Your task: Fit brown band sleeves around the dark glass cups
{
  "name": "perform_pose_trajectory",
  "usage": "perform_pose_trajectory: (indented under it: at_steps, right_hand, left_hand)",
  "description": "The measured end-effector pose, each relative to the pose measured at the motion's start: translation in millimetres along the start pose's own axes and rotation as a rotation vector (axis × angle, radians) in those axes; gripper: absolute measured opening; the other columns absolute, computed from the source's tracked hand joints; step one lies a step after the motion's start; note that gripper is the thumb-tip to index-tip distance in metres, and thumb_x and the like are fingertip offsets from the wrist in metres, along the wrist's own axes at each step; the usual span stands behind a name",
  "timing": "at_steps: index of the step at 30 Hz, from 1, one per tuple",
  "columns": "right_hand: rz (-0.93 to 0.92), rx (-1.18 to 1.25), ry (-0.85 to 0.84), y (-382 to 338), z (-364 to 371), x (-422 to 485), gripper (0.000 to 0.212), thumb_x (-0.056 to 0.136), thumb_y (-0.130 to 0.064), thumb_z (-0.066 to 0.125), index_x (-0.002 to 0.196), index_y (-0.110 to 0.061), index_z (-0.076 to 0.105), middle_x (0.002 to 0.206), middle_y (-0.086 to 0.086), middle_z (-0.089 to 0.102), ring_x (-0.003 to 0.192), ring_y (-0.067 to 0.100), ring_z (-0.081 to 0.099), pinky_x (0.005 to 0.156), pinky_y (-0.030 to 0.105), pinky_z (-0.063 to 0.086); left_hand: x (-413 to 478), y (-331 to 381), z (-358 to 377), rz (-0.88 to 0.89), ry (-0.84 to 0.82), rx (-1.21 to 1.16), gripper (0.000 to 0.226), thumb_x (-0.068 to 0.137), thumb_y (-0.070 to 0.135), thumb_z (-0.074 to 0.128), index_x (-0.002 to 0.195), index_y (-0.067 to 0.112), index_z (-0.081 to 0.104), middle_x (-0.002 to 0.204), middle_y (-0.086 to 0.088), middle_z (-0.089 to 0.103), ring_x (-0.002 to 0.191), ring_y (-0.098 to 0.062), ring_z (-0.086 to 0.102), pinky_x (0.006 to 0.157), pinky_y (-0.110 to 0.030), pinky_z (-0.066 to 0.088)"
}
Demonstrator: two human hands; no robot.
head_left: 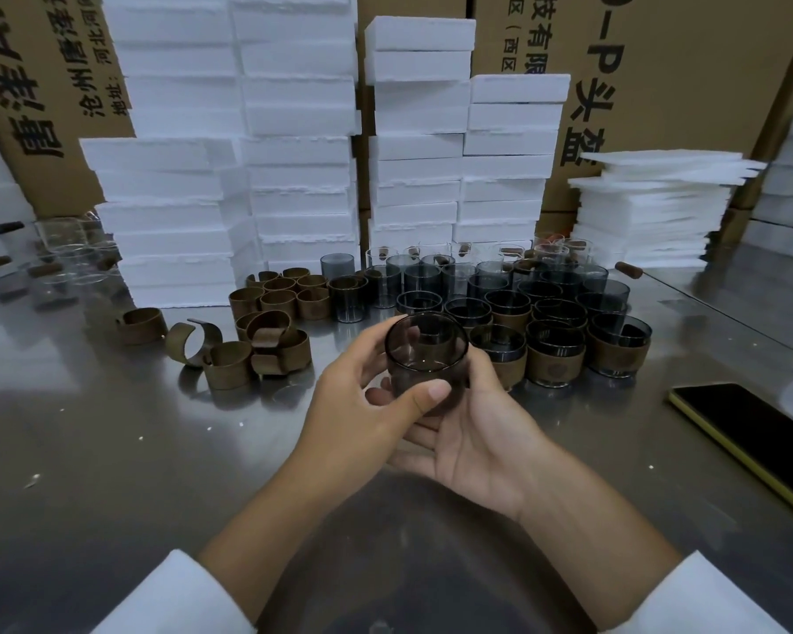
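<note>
Head view: steel tabletop (111,427) is spanning the frame, with cardboard boxes (687,61) and white foam stacks (294,130) standing at the back. Dark glass cups (500,286) are sitting clustered mid-tabletop, the nearest ones (555,359) already wearing bands. Loose brown band sleeves (275,304) are lying just left of them. A phone (751,418) is lying at the right edge. Left hand (362,404) and right hand (477,437) are both holding one cup (424,350) above the tabletop in front of the cluster, fingers curled around it, left thumb pressing its front. Cannot tell if it has a band on.
</note>
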State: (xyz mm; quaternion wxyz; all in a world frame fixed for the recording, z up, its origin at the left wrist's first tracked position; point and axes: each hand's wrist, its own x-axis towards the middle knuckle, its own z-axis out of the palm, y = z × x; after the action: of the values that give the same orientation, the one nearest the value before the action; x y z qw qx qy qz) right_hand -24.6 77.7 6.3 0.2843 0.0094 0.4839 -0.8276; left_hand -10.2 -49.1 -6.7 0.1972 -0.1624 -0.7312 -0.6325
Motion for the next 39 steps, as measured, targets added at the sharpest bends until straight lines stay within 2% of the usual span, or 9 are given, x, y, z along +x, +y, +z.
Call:
perform_pose_trajectory:
  at_steps: [4,8,12,18,21,24,27,32,39]
  right_hand:
    - [0.064,-0.066,-0.001,-1,-1,-1,0.079,0.089,-0.072,0.031,0.118,-0.006,0.065,0.11,0.016,0.072,0.102,0.024,0.069,0.074,0.038,0.06]
    - [0.093,-0.093,0.017,-4,-5,-2,0.076,0.087,-0.072,0.035,0.101,-0.006,0.07,0.097,0.014,0.075,0.082,0.02,0.074,0.063,0.032,0.061]
    - [0.073,-0.118,0.063,-6,-10,0,0.068,0.088,-0.067,0.04,0.095,-0.007,0.071,0.092,0.009,0.076,0.074,0.016,0.074,0.065,0.032,0.057]
    - [-0.094,0.11,0.177,-4,-8,4,0.04,0.092,-0.045,0.056,0.092,-0.007,0.069,0.08,0.006,0.076,0.076,0.015,0.071,0.077,0.028,0.054]
    - [-0.16,0.212,0.185,-4,-5,3,0.029,0.094,-0.032,0.057,0.096,-0.005,0.068,0.08,0.008,0.076,0.067,0.015,0.073,0.059,0.025,0.057]
    - [-0.188,0.253,0.179,-4,-3,1,0.028,0.097,-0.024,0.053,0.108,-0.003,0.066,0.089,0.013,0.075,0.078,0.02,0.071,0.05,0.022,0.056]
    - [-0.204,0.27,0.155,-5,-2,0,0.028,0.1,-0.02,0.048,0.115,-0.001,0.063,0.105,0.017,0.071,0.091,0.026,0.067,0.054,0.026,0.058]
    - [-0.23,0.267,0.052,-3,-3,0,0.033,0.102,-0.025,0.04,0.099,-0.005,0.067,0.09,0.01,0.075,0.074,0.019,0.073,0.071,0.032,0.056]
    - [-0.161,0.192,-0.056,1,1,0,0.047,0.101,-0.043,0.034,0.121,-0.014,0.064,0.111,0.006,0.072,0.103,0.019,0.066,0.083,0.038,0.052]
  left_hand:
    - [3,1,-6,0.018,-0.021,0.045,0.056,0.072,0.007,0.08,0.112,0.04,0.059,0.112,0.021,0.067,0.113,0.002,0.057,0.081,-0.006,0.044]
    - [5,3,-9,0.066,-0.039,0.11,0.056,0.07,0.014,0.079,0.113,0.042,0.056,0.114,0.026,0.065,0.114,0.004,0.056,0.095,-0.01,0.04]
    - [6,3,-11,0.09,-0.055,0.15,0.058,0.068,0.024,0.078,0.119,0.038,0.054,0.117,0.029,0.062,0.116,0.006,0.054,0.097,-0.009,0.038]
    - [6,1,-9,0.093,-0.052,0.185,0.062,0.067,0.024,0.08,0.121,0.038,0.053,0.12,0.029,0.06,0.117,0.008,0.053,0.097,-0.008,0.037]
    - [5,-1,-8,0.081,-0.058,0.177,0.062,0.069,0.015,0.081,0.122,0.035,0.055,0.119,0.028,0.061,0.116,0.007,0.054,0.096,-0.007,0.038]
    - [5,-2,-6,0.069,-0.046,0.162,0.062,0.069,0.013,0.081,0.12,0.036,0.055,0.117,0.027,0.063,0.115,0.007,0.055,0.095,-0.007,0.038]
    - [4,-2,-4,0.056,-0.035,0.14,0.063,0.068,0.012,0.081,0.121,0.034,0.054,0.117,0.025,0.063,0.115,0.007,0.055,0.095,-0.008,0.039]
    - [2,3,-2,0.055,-0.035,0.097,0.061,0.065,0.025,0.078,0.12,0.036,0.054,0.117,0.028,0.062,0.115,0.008,0.054,0.094,-0.006,0.039]
    - [2,7,-1,0.038,-0.032,0.001,0.051,0.064,0.031,0.072,0.112,0.038,0.057,0.111,0.027,0.066,0.111,0.006,0.058,0.09,-0.008,0.042]
